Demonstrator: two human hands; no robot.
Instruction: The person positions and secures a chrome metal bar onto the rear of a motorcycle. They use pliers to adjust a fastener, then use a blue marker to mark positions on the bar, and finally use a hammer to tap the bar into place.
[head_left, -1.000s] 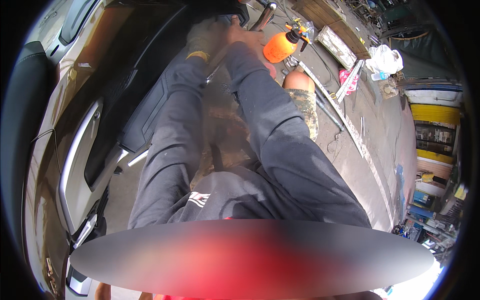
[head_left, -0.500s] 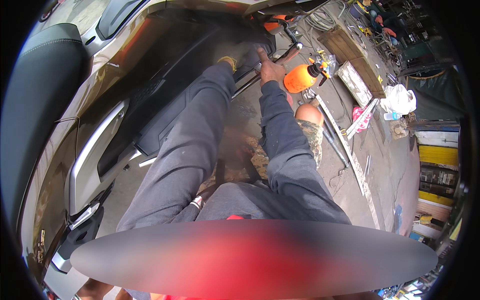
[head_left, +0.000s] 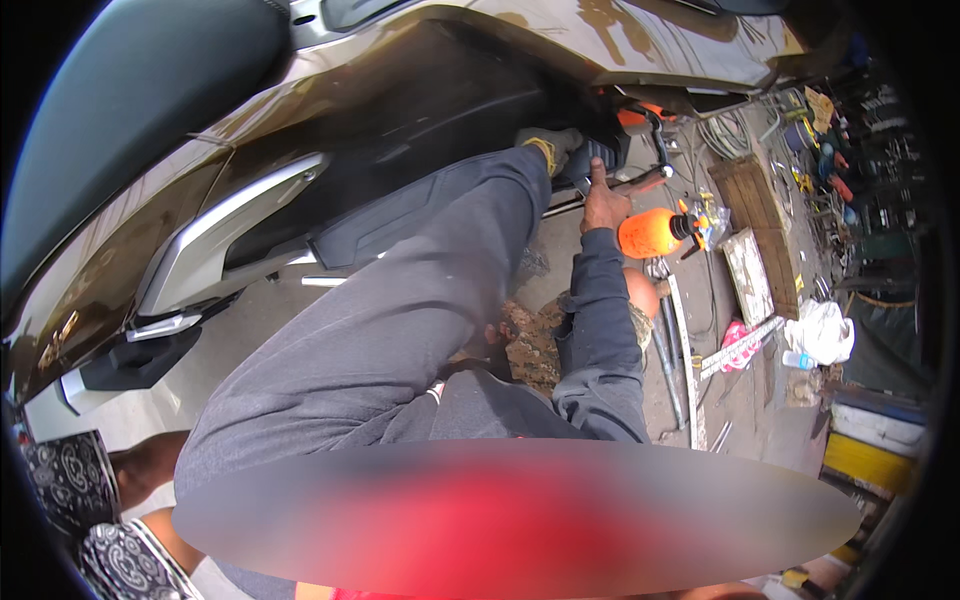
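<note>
A brown scooter (head_left: 300, 130) with a black seat fills the upper left. Both my arms in dark sleeves reach toward its underside. My left hand (head_left: 548, 146), in a grey glove with a yellow cuff, rests against a black part (head_left: 600, 155) under the body; its fingers are hidden. My right hand (head_left: 603, 202) is bare and sits just below, thumb raised, fingers closed around a thin metal rod (head_left: 645, 182). An orange spray bottle (head_left: 650, 233) stands on the ground right next to my right hand.
To the right, the ground holds a wooden board (head_left: 745, 190), a flat tray (head_left: 750, 275), long metal strips (head_left: 690, 360), a white bag (head_left: 822, 330), a pink object (head_left: 738, 347) and tools. Another person's patterned sleeve (head_left: 70, 480) shows at the lower left.
The view has swung, so the scooter body now covers the top. My right hand has come slightly below and apart from the gloved left hand, closer to the orange bottle.
</note>
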